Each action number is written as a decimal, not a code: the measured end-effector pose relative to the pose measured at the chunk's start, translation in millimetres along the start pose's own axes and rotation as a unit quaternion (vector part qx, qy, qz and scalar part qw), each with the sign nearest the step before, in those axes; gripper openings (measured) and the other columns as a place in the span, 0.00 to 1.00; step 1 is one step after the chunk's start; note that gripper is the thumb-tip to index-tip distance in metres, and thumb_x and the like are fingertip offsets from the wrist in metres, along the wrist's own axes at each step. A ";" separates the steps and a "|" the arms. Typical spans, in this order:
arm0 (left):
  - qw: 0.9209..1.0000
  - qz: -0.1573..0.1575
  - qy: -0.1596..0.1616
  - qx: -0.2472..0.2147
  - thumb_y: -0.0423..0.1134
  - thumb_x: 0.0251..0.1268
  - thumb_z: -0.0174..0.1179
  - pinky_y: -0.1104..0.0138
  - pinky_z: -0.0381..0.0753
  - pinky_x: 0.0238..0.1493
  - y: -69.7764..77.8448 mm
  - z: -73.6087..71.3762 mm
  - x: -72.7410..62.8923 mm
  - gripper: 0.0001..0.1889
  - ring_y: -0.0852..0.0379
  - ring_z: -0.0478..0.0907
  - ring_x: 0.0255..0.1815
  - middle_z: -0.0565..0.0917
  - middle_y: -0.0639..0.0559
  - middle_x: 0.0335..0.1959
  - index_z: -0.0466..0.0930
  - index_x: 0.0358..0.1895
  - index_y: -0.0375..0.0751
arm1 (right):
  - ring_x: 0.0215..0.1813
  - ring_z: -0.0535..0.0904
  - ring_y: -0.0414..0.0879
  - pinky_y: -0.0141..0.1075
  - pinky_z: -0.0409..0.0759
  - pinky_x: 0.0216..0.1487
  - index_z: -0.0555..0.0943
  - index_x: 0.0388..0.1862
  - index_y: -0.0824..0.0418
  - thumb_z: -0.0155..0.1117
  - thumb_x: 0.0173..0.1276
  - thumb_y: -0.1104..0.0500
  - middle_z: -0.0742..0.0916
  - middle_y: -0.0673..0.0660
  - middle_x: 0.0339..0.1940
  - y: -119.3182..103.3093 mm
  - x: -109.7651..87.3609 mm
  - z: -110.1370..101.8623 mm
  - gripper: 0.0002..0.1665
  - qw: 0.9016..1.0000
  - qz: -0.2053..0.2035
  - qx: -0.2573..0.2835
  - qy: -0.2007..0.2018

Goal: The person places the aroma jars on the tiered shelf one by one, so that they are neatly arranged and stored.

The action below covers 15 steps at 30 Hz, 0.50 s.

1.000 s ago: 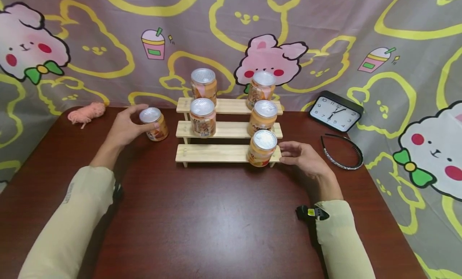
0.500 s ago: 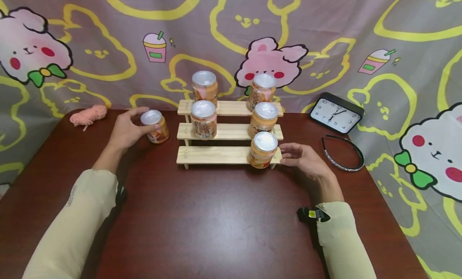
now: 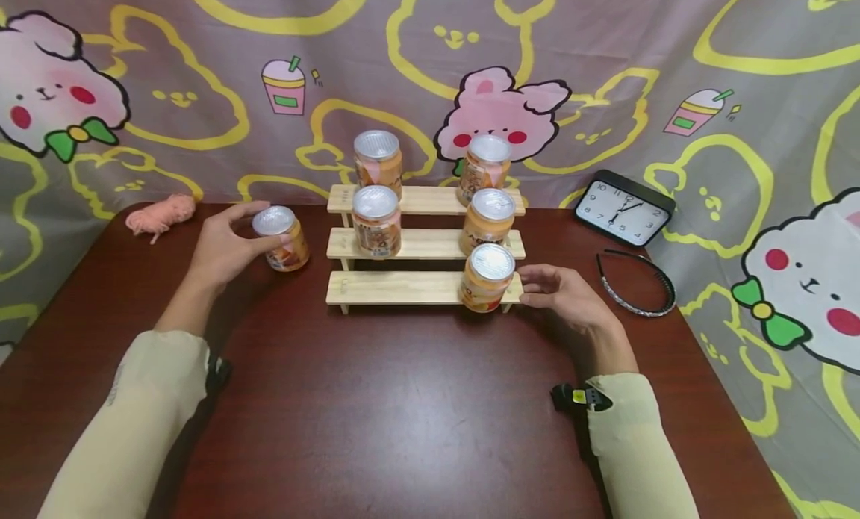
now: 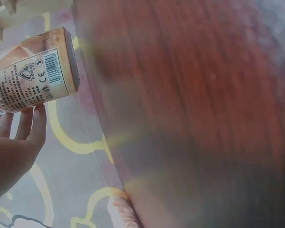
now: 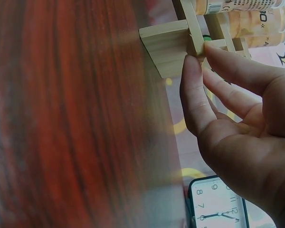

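My left hand grips a small orange can with a silver lid, to the left of a three-step wooden display rack. In the left wrist view the can shows a label with a barcode, and its base looks slightly off the table. My right hand is at the right end of the rack's lowest step. The right wrist view has its thumb and a finger pinching the end of that step. Two similar cans stand on the top step, two on the middle one, and a single can at the lowest step's right.
A pink yarn bundle lies at the table's back left. Towards the right are a black-framed clock and a dark headband with a sparkly band. A patterned curtain hangs behind the dark red table.
My left hand has shifted slightly left with the can, which leans a little more. The right hand stays at the rack's end, and the other cans have not moved.
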<state>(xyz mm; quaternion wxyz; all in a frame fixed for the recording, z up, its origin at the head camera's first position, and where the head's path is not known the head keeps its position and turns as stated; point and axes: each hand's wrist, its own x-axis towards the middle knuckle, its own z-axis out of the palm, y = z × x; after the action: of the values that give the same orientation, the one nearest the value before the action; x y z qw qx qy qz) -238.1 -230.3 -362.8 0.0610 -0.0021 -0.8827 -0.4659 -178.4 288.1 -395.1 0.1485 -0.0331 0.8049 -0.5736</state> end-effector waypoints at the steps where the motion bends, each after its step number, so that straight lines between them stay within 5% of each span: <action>1: 1.000 0.001 0.001 0.001 0.52 0.54 0.78 0.65 0.68 0.52 0.9 -1.2 -1.2 0.39 0.51 0.69 0.61 0.77 0.43 0.64 0.75 0.69 0.42 | 0.55 0.80 0.46 0.31 0.82 0.51 0.70 0.69 0.75 0.68 0.67 0.71 0.78 0.72 0.62 0.3 0.0 -0.2 0.32 1.000 0.000 0.000 0.001; 15: 1.000 0.026 0.002 -0.014 0.46 0.55 0.78 0.73 0.72 0.43 9.7 -11.7 -15.8 0.36 0.62 0.73 0.48 0.79 0.49 0.59 0.77 0.68 0.43 | 0.53 0.81 0.44 0.31 0.82 0.50 0.70 0.68 0.76 0.68 0.67 0.72 0.78 0.72 0.62 1.2 0.5 -0.3 0.32 1.000 0.006 0.009 0.005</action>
<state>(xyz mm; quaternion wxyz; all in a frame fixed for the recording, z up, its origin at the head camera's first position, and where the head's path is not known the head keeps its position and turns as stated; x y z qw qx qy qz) -220.7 -233.6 -350.0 0.0750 -0.0248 -0.8758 -0.4762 -178.8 288.7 -396.2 0.1483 -0.0241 0.8009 -0.5797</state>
